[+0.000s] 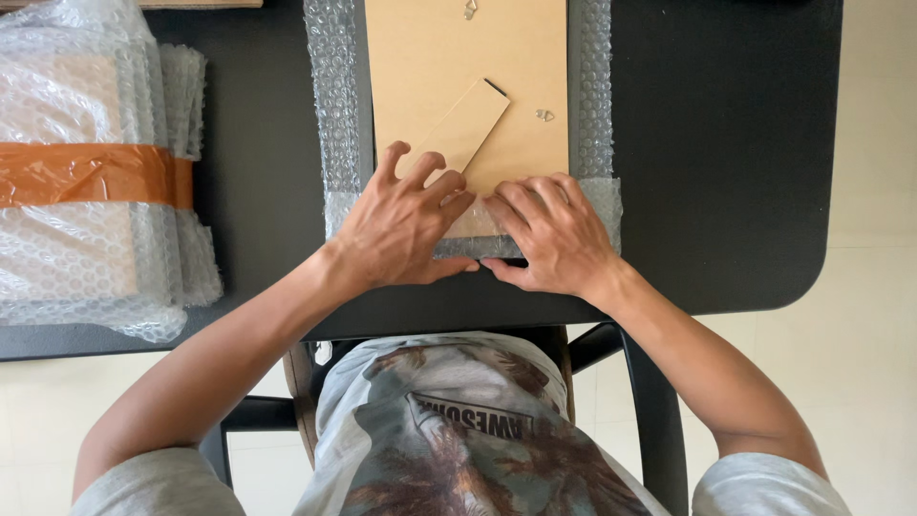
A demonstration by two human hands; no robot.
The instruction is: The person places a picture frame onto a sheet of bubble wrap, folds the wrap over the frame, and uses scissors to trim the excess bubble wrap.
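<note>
A picture frame (449, 67) lies face down on the black table (726, 143), its brown backing board up, with a folding stand (468, 124) and small metal hangers. It rests on a sheet of bubble wrap (334, 115). The near edge of the wrap is folded up over the frame's bottom edge. My left hand (401, 229) presses that fold down with spread fingers. My right hand (554, 234) presses it beside the left, thumb at the edge of the wrap.
At the far left of the table sits a stack of bubble-wrapped parcels (86, 172) bound with orange-brown tape (95, 174). A black chair (659, 420) shows below the table's near edge. Pale tiled floor (869, 287) surrounds the table.
</note>
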